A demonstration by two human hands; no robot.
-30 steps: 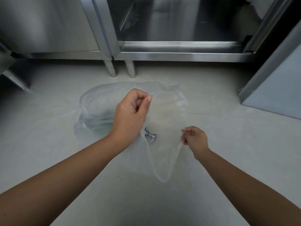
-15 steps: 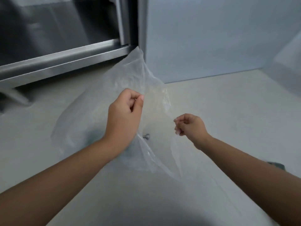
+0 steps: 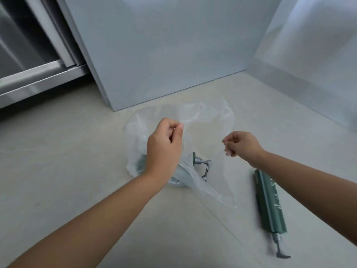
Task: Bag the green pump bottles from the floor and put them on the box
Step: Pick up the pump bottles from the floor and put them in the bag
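The left hand (image 3: 164, 147) is closed on one edge of a clear plastic bag (image 3: 208, 120), pinched between thumb and fingers. The right hand (image 3: 241, 146) is closed on the opposite edge, and the bag's mouth is held stretched open between the two hands above the floor (image 3: 58, 171). Inside the bag, below the left hand, green pump bottles (image 3: 201, 163) are seen with their metal pump heads near the open mouth. Another green bottle (image 3: 270, 202) is lying on the floor, outside the bag and under the right forearm, its pump pointed toward the near edge. Bare floor is left open to the left. A pale panel (image 3: 164, 51) is standing just behind the bag, and a steel cabinet (image 3: 34, 74) to its left.
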